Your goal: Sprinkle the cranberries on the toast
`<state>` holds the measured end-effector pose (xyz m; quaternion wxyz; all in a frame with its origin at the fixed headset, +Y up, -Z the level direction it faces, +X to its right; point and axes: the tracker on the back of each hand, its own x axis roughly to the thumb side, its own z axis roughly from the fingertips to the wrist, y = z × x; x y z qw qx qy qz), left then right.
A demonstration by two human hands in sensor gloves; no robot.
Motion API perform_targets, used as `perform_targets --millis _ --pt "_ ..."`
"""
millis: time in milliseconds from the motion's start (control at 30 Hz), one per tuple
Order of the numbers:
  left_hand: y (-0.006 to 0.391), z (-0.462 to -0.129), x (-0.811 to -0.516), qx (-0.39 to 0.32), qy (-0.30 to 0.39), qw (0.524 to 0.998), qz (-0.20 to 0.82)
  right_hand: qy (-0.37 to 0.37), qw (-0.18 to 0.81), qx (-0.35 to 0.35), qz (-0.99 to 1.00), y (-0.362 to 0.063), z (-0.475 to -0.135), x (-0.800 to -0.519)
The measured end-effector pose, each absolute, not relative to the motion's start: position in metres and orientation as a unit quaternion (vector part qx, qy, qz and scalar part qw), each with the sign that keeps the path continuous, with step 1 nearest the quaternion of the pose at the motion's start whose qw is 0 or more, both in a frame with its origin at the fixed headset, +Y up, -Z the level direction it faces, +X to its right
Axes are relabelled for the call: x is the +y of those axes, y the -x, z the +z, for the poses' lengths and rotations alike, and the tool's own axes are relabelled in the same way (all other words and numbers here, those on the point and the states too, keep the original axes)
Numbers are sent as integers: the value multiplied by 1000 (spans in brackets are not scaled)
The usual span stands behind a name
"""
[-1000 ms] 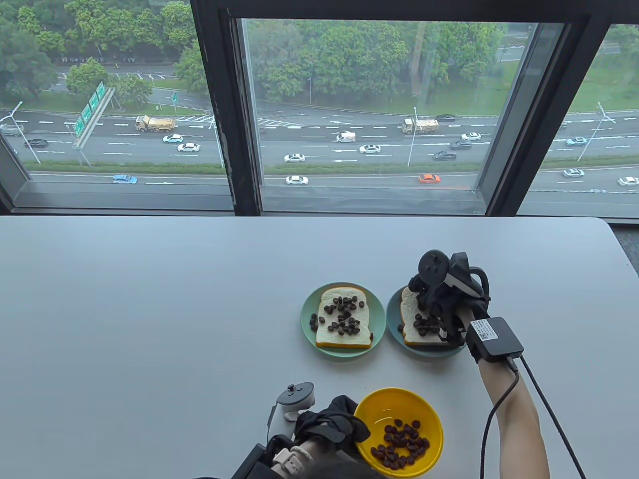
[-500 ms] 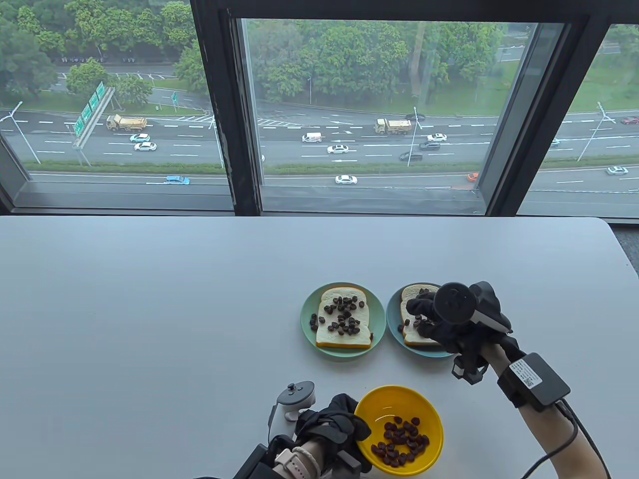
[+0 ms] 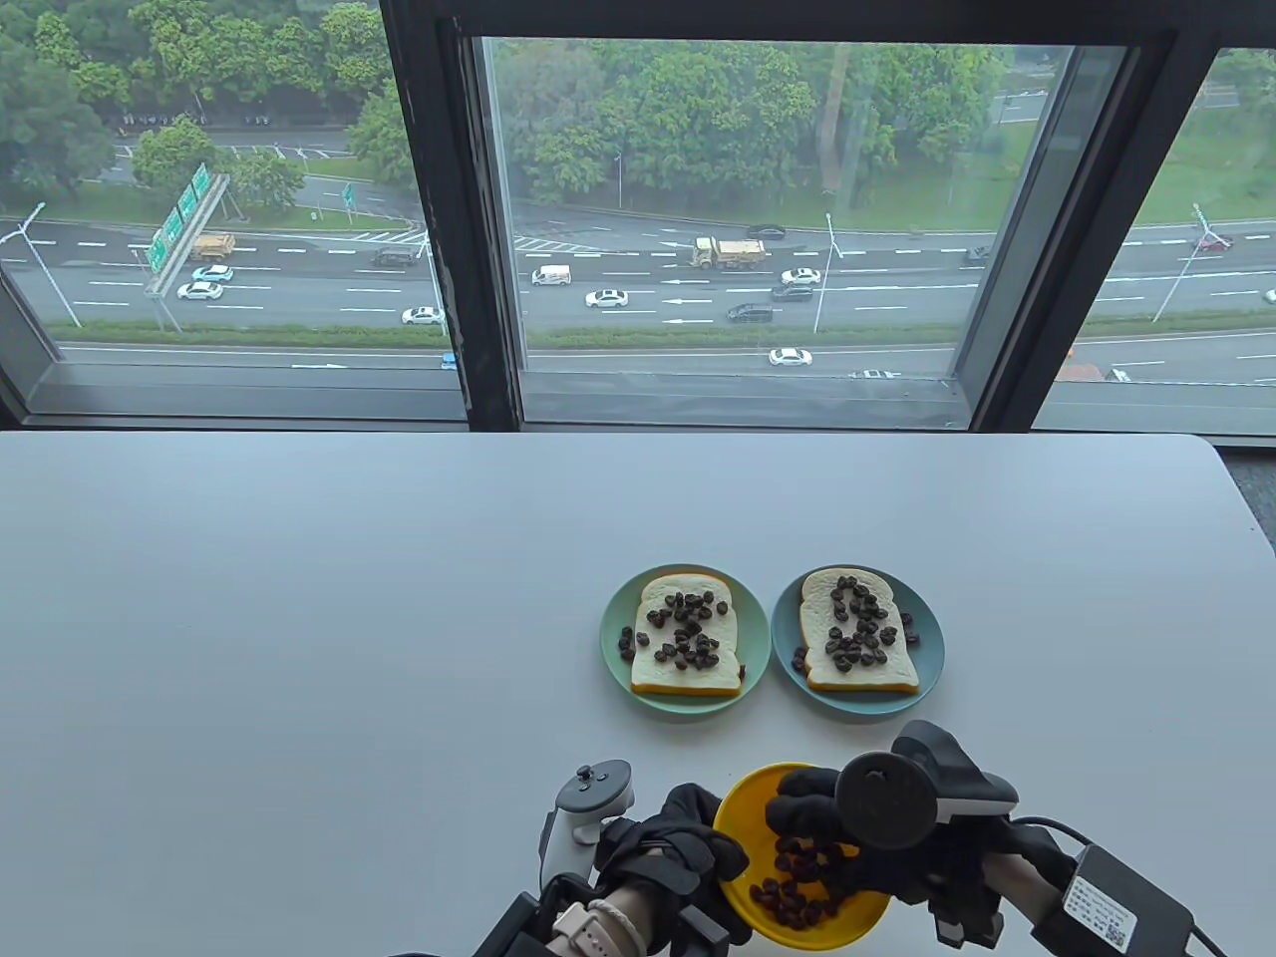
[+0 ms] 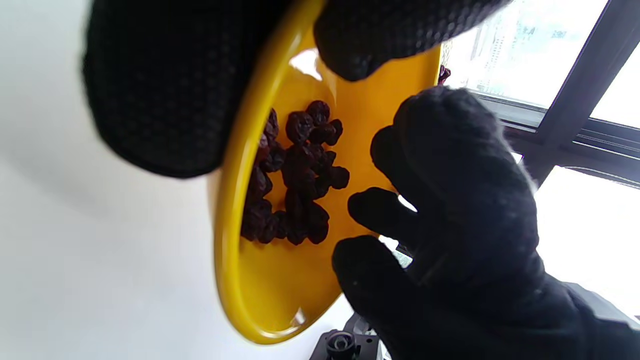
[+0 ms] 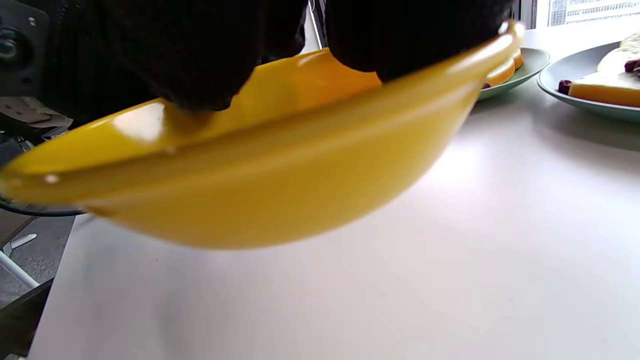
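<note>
A yellow bowl [image 3: 865, 912] of dark cranberries [image 3: 797, 895] stands at the table's front edge. My left hand [image 3: 710, 847] grips its left rim, with the thumb [image 4: 370, 45] over the edge. My right hand [image 3: 802, 812] hovers over the bowl with its fingers [image 4: 380, 215] spread just beside the cranberries [image 4: 295, 185], holding nothing. The bowl looks tilted in the right wrist view [image 5: 280, 200]. Behind it lie two slices of toast, the left slice [image 3: 688, 673] and the right slice [image 3: 822, 613], both topped with cranberries.
Each toast lies on a round green plate, the left one [image 3: 613, 653] and the right one [image 3: 929, 658], side by side mid-table. Both plates show at the right wrist view's upper right [image 5: 575, 75]. A window runs along the table's far edge [image 3: 598, 436].
My right hand has left the right toast and come back toward me, down over the yellow bowl. The right toast now shows uncovered with its cranberries. My left hand has kept holding the bowl.
</note>
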<state>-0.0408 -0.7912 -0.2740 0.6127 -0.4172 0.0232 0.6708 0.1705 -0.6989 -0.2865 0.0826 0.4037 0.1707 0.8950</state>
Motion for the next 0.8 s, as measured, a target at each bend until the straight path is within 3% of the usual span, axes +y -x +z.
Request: perform_targets --millis 100,233,467,800 --pt "40 -273 -788 21 412 609 678 -419 57 201 884 -165 -281 -708" --pt "41 -271 -785 14 400 619 676 -440 33 184 878 -152 -271 -717" --pt "36 -268 -787 19 417 598 684 -434 -68 -7 899 -134 -257 -721" --pt "37 -270 -795 28 436 609 662 -434 -48 11 900 -135 -260 -717"
